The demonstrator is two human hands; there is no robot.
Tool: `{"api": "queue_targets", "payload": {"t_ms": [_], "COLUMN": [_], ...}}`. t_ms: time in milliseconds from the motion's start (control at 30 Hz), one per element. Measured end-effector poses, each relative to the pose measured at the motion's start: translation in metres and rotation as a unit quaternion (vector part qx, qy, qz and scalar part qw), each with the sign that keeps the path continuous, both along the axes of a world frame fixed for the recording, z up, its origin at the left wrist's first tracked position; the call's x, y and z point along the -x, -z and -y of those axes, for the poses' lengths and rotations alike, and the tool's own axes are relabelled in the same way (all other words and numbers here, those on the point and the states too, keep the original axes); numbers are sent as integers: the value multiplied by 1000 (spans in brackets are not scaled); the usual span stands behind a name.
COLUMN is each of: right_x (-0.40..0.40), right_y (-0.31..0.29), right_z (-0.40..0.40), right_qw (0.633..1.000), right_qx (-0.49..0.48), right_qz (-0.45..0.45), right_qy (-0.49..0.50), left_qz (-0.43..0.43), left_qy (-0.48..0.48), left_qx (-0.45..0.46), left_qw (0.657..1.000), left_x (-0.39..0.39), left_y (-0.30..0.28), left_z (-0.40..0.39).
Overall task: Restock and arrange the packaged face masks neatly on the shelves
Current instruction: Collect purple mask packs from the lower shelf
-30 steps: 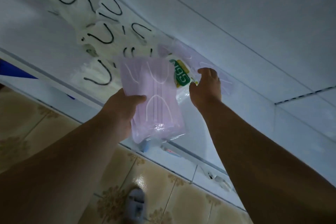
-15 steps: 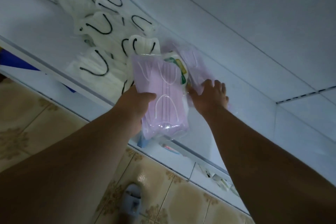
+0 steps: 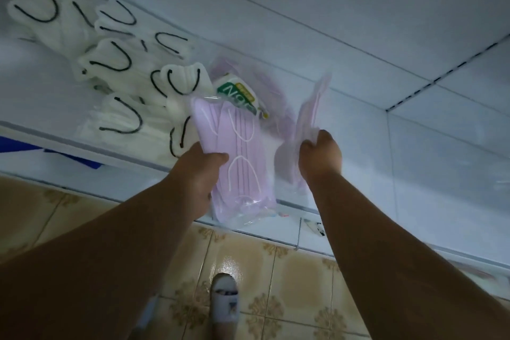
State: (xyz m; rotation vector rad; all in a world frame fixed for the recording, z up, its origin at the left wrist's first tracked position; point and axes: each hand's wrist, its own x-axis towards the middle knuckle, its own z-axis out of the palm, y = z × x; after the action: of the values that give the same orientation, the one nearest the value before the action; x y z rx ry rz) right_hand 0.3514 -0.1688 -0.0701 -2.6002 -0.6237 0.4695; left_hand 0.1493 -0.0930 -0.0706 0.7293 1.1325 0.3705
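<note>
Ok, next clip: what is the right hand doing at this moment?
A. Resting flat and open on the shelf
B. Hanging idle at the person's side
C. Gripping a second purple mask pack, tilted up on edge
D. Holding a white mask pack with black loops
C: the right hand has its fingers curled round a blurred purple mask pack standing on edge above the shelf.

Patterned tan floor tiles (image 3: 276,270) below. Pale slipper (image 3: 225,302) on tiles. Blue item (image 3: 70,159) under shelf edge, left; identity unclear.
</note>
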Motion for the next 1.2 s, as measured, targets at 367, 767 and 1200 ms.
{"api": "queue_targets", "payload": {"t_ms": [367, 767, 1200], "right_x": [94, 81, 152], "right_y": [-25, -48, -101], "right_z": [25, 44, 117], "right_qw": [967, 959, 945], "right_qx": [-155, -125, -175], "right_qz": [-134, -254, -277], "right_qy": [-152, -26, 21], "left_qz": [28, 97, 180], "left_qy": [29, -30, -24], "left_qx": [7, 25, 93], "left_qw": [999, 994, 979], "left_x": [-11, 9, 84], "left_y": [-10, -30, -75], "left_z": [11, 46, 101]}}
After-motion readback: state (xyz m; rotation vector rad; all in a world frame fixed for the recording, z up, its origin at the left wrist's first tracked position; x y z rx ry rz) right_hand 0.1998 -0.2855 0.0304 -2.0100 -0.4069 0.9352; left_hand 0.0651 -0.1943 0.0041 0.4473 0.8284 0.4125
